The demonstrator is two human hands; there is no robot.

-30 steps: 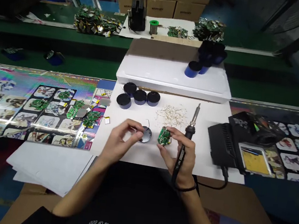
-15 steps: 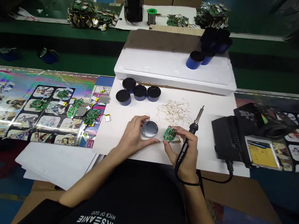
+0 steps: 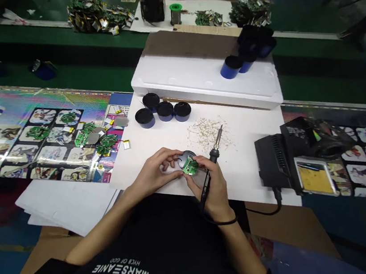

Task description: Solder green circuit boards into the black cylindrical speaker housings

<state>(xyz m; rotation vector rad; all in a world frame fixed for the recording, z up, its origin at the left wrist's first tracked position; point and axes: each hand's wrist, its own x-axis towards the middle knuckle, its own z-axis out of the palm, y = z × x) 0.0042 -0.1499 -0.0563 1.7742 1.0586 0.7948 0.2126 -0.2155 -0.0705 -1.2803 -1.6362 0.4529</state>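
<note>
My left hand (image 3: 156, 169) is closed on the left side of a round dark cup (image 3: 183, 157), its thumb reaching the lower edge. In my right hand (image 3: 213, 186) a green circuit board (image 3: 190, 166) is pinched between thumb and finger, and it overlaps the cup's opening. The same hand also holds a soldering iron (image 3: 211, 163), its metal tip pointing up and away. Whether the board touches the cup's inside cannot be made out. Beyond the hands, small wire scraps (image 3: 208, 133) lie scattered on the white board (image 3: 240, 162).
Several blue cups (image 3: 165, 111) stand behind my left hand. A white foam block (image 3: 191, 77) carries more cups at the back. At the right are a black soldering station (image 3: 272, 160) and a yellow sponge tray (image 3: 315, 178). Circuit boards (image 3: 106, 144) lie left.
My right hand has moved left with the circuit board and the iron, bringing the board over the cup. My left hand's fingers have closed in around the cup. The whole view has shifted slightly.
</note>
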